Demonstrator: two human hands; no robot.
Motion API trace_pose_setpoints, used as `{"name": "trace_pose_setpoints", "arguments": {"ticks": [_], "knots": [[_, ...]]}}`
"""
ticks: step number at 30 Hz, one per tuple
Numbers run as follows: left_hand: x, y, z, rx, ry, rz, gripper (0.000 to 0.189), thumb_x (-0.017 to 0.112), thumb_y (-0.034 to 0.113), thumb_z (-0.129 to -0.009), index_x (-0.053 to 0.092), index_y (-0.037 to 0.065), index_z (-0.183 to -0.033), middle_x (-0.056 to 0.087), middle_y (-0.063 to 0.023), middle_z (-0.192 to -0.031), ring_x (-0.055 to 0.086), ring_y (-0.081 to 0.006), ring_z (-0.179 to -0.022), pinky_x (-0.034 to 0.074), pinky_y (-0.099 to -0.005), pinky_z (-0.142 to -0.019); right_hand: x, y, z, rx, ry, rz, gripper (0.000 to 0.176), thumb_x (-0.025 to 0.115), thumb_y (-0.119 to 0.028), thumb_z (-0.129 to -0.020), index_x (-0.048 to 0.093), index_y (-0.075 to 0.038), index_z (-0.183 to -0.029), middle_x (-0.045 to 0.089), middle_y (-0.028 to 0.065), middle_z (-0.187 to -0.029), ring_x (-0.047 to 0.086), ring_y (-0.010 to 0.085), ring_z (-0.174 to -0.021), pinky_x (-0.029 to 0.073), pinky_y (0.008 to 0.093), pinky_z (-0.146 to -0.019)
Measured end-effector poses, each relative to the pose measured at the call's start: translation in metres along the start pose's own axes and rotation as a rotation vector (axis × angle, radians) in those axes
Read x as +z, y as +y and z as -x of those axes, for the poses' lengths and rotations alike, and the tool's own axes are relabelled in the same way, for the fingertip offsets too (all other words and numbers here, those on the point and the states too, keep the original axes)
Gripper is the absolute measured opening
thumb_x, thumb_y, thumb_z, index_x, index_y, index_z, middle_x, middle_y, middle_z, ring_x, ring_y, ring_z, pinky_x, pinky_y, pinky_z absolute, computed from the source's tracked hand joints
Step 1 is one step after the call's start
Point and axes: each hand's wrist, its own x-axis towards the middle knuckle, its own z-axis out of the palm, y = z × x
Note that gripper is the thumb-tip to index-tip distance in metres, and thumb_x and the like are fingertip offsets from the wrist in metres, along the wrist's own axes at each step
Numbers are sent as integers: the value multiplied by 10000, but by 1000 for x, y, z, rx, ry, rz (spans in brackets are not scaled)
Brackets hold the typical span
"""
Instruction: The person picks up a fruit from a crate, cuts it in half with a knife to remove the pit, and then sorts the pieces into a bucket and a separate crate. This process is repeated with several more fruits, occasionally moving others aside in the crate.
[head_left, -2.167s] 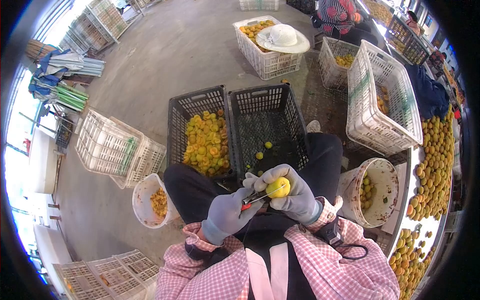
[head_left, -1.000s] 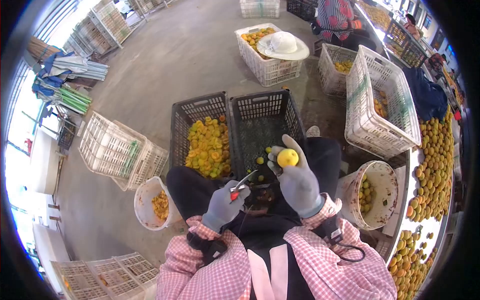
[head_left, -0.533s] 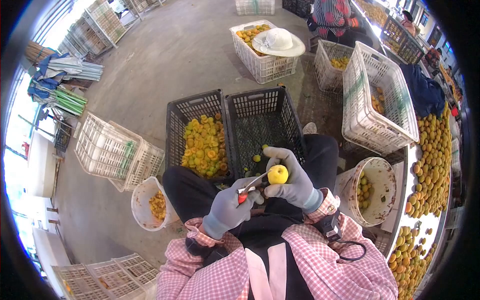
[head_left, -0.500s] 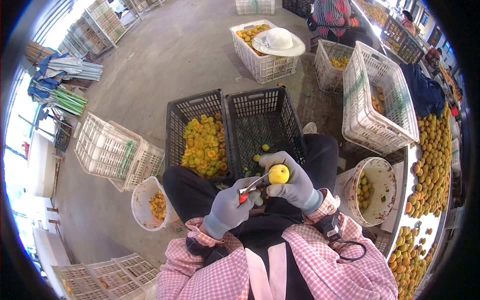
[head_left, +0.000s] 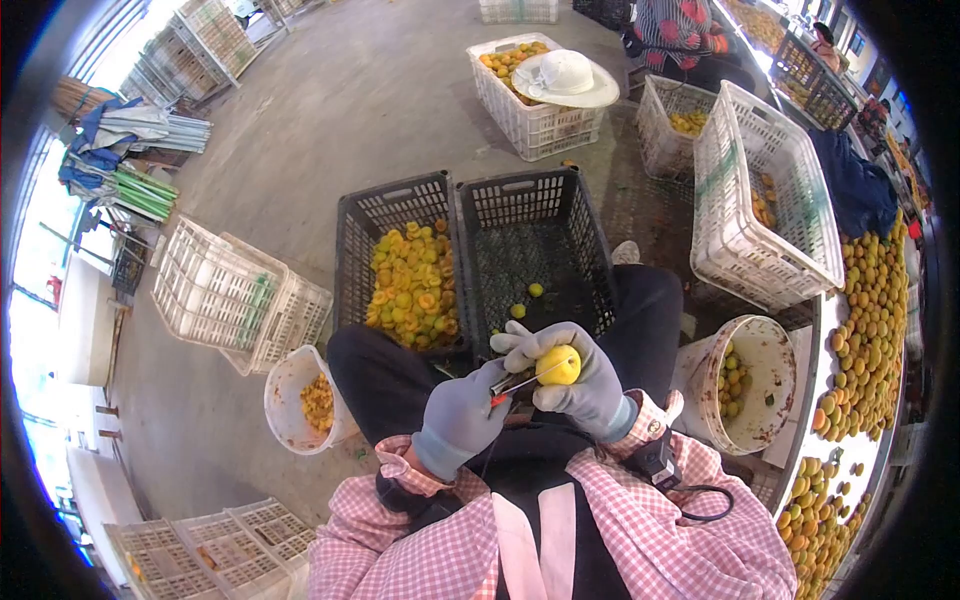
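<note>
Right hand (head_left: 590, 390) closed round a yellow fruit (head_left: 558, 365), centre frame over the lap, just below the near-empty black crate (head_left: 530, 190). Left hand (head_left: 462, 418) fisted on a red-handled knife (head_left: 513, 384), blade tip touching the fruit's left side. Looks like mid-cut; the next move likely needs the fruit turned against the blade, with the right fingers kept off the edge.

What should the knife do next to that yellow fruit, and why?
Probably push the knife in and run it around the fruit. The left hand holds it with the tip against the fruit, which the right hand grips and which looks whole, while the crate ahead holds cut halves.
</note>
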Motion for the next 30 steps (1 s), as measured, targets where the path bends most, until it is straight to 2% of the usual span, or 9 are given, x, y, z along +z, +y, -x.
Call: {"name": "trace_pose_setpoints", "arguments": {"ticks": [4, 6, 7, 10, 12, 16, 21, 25, 30], "knots": [[3, 3, 2, -28, -54, -12, 398, 664, 139, -746, 555, 59, -1121, 630, -143, -806, 616, -349, -666, 478, -434, -562, 5, 5, 4, 32, 43, -130, 487, 782, -213, -755, 503, -92, -1135, 626, 97, -1110, 506, 265, -1220, 156, 457, -1146], [4, 5, 2, -65, -74, 35, 308, 677, 147, -751, 562, 46, -1019, 627, -188, -817, 616, -399, -770, 489, -455, -618, 8, 4, 0, -22, -75, -159, 468, 760, -217, -785, 492, -81, -1143, 612, 106, -1114, 558, 232, -1129, 310, 433, -1084], [4, 6, 2, -67, -73, 34, 308, 677, 147, -751, 562, 46, -1019, 627, -188, -817, 616, -399, -770, 489, -455, -618, 11, 3, 0, -22, -75, -161, 468, 760, -217, -785, 492, -81, -1143, 612, 106, -1114, 558, 232, -1129, 310, 433, -1084], [-3, 5, -7, -94, -80, -63, 270, 661, 144, -769, 561, 52, -1003, 627, -192, -824, 612, -401, -779, 486, -455, -619, 13, 2, -4, 78, 52, -273, 462, 751, -195, -796, 481, -63, -1147, 600, 114, -1106, 597, 195, -1019, 449, 371, -957], [-8, 0, -20, -129, -77, 21, 238, 638, 151, -804, 560, 45, -1002, 628, -193, -826, 609, -409, -794, 485, -441, -627, 3, 12, -9, 41, 184, 80, 481, 755, -182, -793, 474, -41, -1157, 595, 114, -1111, 606, 189, -995, 499, 323, -864], [8, 4, -21, -142, -25, 288, 383, 634, 201, -826, 540, -5, -1134, 621, -222, -791, 603, -406, -725, 466, -451, -609, 3, 11, -14, -30, 240, 41, 512, 731, -253, -821, 466, -14, -1190, 601, 121, -1124, 595, 190, -1024, 482, 321, -890], [4, 4, -22, -212, -93, 176, 341, 619, 211, -841, 544, 26, -1117, 622, -212, -777, 607, -403, -737, 459, -459, -609, 17, 7, -13, -3, 325, -184, 518, 669, -371, -865, 484, -21, -1199, 621, 97, -1065, 589, 160, -1005, 459, 299, -904], [5, 1, -19, -184, -70, 159, 298, 615, 214, -854, 535, 52, -1091, 618, -200, -750, 606, -398, -730, 454, -466, -599, 1, -3, -10, 132, 293, 230, 590, 738, -335, -810, 510, -3, -1241, 613, 32, -1042, 569, 101, -942, 457, 251, -867], [12, 11, -19, -237, -37, 230, 259, 615, 212, -852, 530, 56, -1041, 617, -197, -750, 602, -407, -733, 459, -470, -604, 11, 11, -9, 64, 422, -1, 573, 713, -357, -825, 523, 1, -1231, 607, 54, -1097, 566, 130, -1011, 447, 289, -911]]}}
